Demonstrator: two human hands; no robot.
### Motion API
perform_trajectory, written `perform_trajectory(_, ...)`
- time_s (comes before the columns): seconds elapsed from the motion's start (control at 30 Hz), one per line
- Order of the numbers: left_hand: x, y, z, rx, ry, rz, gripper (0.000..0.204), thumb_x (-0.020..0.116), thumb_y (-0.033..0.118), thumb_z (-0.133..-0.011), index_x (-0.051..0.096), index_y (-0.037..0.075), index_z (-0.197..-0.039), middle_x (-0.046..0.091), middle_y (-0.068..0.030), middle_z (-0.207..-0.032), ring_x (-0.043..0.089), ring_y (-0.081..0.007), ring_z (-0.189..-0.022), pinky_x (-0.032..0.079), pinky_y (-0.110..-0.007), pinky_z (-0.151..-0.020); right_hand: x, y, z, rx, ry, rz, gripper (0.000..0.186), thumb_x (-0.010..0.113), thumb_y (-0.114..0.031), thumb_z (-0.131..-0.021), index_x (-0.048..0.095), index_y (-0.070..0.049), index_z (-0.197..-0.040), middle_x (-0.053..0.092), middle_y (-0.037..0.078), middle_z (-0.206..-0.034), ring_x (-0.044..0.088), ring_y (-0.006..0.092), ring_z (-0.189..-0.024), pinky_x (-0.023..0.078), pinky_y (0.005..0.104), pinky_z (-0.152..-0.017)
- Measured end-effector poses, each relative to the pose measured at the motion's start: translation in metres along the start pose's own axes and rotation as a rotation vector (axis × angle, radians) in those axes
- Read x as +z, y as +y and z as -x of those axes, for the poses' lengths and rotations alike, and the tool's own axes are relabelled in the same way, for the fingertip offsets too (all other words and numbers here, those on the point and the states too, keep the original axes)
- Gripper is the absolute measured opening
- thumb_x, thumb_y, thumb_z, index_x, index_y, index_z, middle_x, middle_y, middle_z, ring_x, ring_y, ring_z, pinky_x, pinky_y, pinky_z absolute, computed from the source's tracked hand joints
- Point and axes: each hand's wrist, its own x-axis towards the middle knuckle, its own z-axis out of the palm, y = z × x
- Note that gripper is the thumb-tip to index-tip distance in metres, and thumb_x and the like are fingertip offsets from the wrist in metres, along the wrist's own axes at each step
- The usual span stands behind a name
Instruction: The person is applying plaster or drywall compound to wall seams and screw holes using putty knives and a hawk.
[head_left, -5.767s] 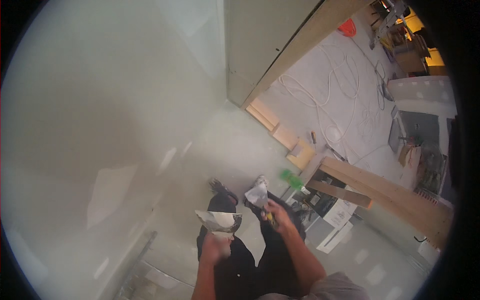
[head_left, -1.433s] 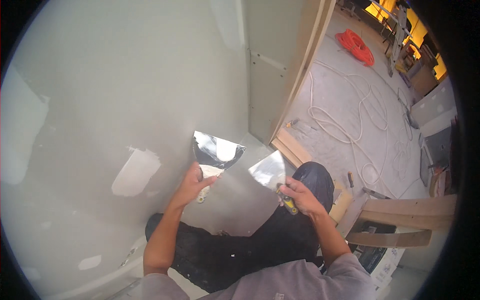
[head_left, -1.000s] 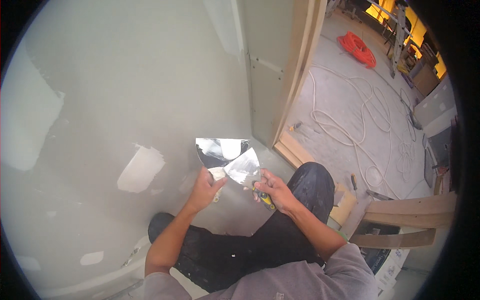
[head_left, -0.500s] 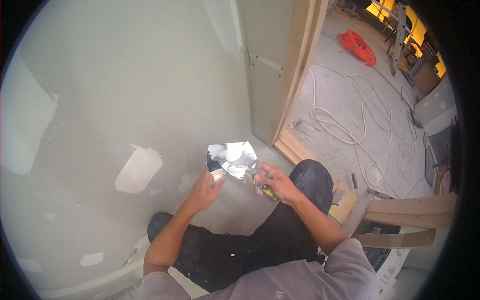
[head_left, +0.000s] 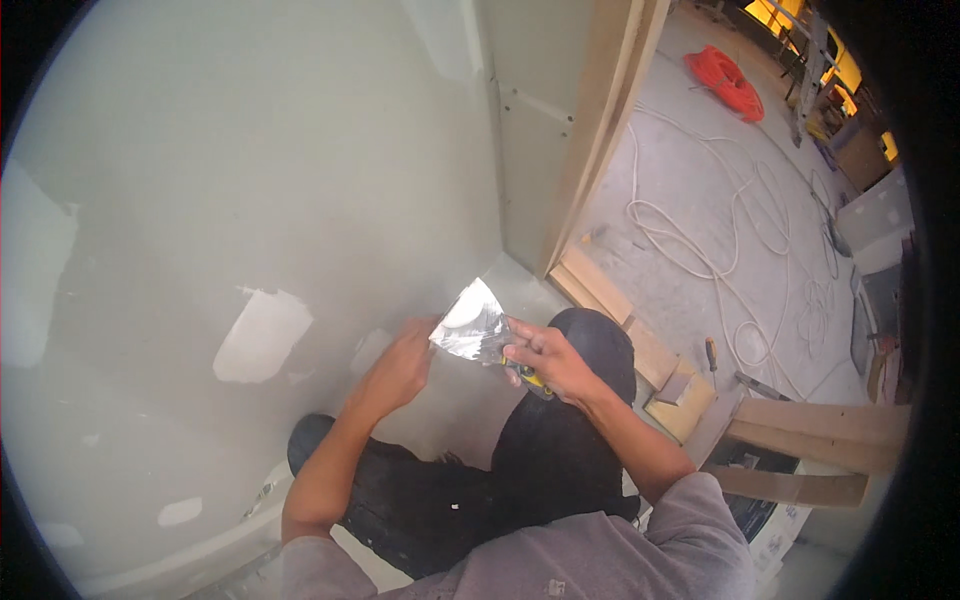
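My right hand (head_left: 548, 362) grips a wide putty knife (head_left: 485, 340) by its yellow and black handle. A lump of white filler (head_left: 466, 306) sits on its shiny metal blade, with thin smears around it. My left hand (head_left: 398, 362) is closed at the left side of that blade. The second putty knife that it holds is mostly hidden behind the first blade and my fingers. Both hands are above my bent knees, in front of a grey-green plasterboard wall (head_left: 270, 180) with a white filler patch (head_left: 264, 336).
A wooden door frame (head_left: 590, 150) stands to the right of the wall corner. Beyond it, a pale cable (head_left: 690, 250) and a coiled orange hose (head_left: 725, 84) lie on the floor. A screwdriver (head_left: 711, 355) lies near wooden pieces (head_left: 800, 430) at the right.
The right putty knife has turned, its blade now covering most of the left one. My left hand has turned and risen slightly. The view has shifted a little.
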Motion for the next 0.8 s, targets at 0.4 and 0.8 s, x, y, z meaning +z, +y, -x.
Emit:
perform_trajectory(0.4, 0.006, -0.075, 0.021, -0.375, -0.252, -0.045, 0.059, 0.059, 0.013, -0.096, 0.037, -0.009, -0.146, 0.047, -0.0320, -0.145, 0.044, -0.0434, -0.137, 0.036, -0.045, -0.115, -0.168, 0.072, -0.089, 0.123, 0.076, 0.095, 0.059, 0.059, -0.006, -0.099, 0.035, 0.004, -0.151, 0.060, 0.007, -0.096, 0.060, 0.0130, -0.082, 0.052, 0.0256, -0.073)
perform_trajectory(0.8, 0.006, -0.080, 0.019, -0.283, -0.308, 0.035, 0.057, 0.061, 0.012, -0.094, 0.040, -0.007, -0.143, 0.056, -0.0313, -0.132, 0.050, -0.0467, -0.126, 0.041, -0.047, -0.107, -0.229, 0.200, -0.140, 0.185, 0.205, -0.549, 0.062, 0.062, -0.008, -0.098, 0.033, -0.005, -0.153, 0.059, 0.008, -0.120, 0.067, 0.0184, -0.105, 0.055, 0.0269, -0.073)
